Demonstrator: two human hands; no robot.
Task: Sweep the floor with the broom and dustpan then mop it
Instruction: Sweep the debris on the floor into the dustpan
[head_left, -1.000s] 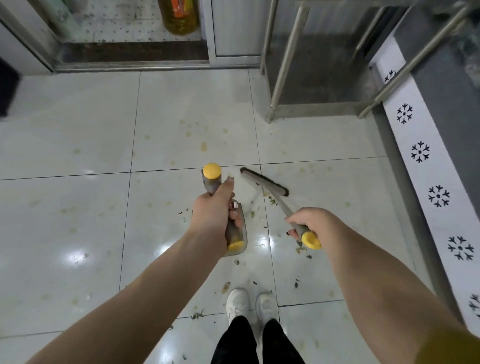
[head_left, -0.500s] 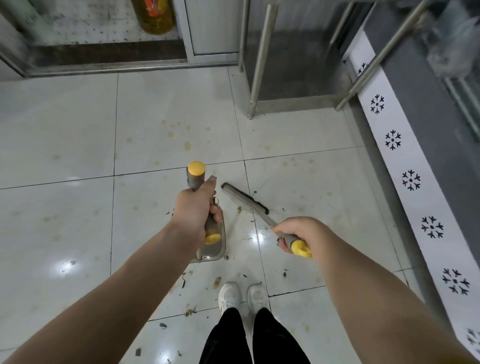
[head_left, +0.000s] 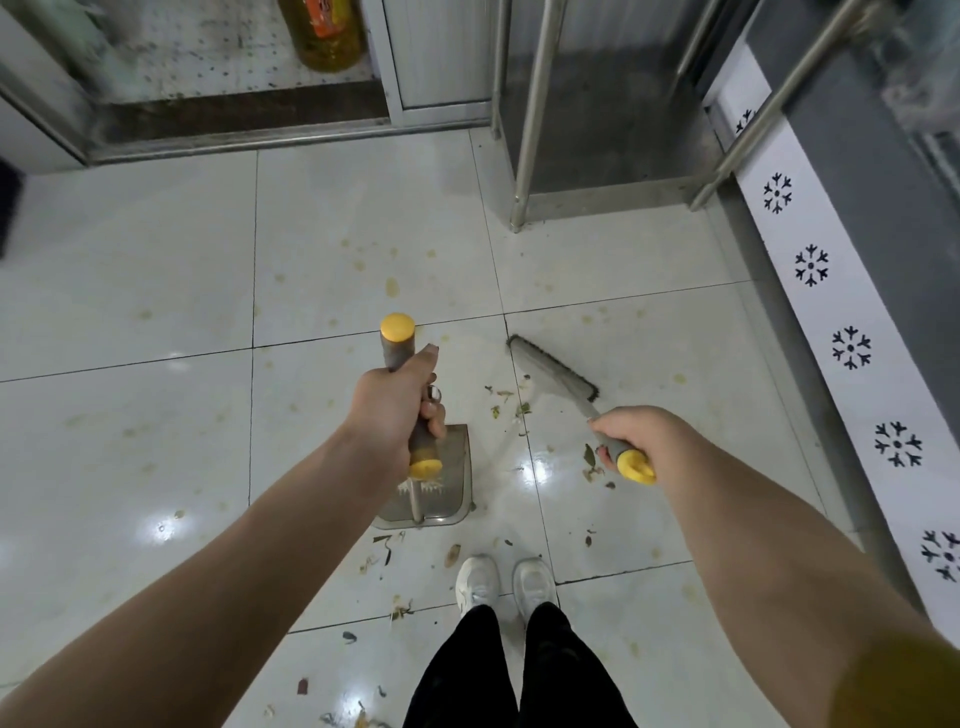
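Grey yellow-capped broom (head_left: 553, 371) gripped by curled right hand (head_left: 639, 431), bristles on littered white tiled floor (head_left: 156, 415), grey metal dustpan (head_left: 453, 470) handle clasped in left hand (head_left: 397, 410)

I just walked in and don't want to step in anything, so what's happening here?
A person is sweeping the tiled floor. The left hand grips the dustpan by its handle, pan low near the shoes; the right hand grips the broom, its head on the floor beyond a few leafy scraps. More scraps lie around the shoes. No mop is in view.
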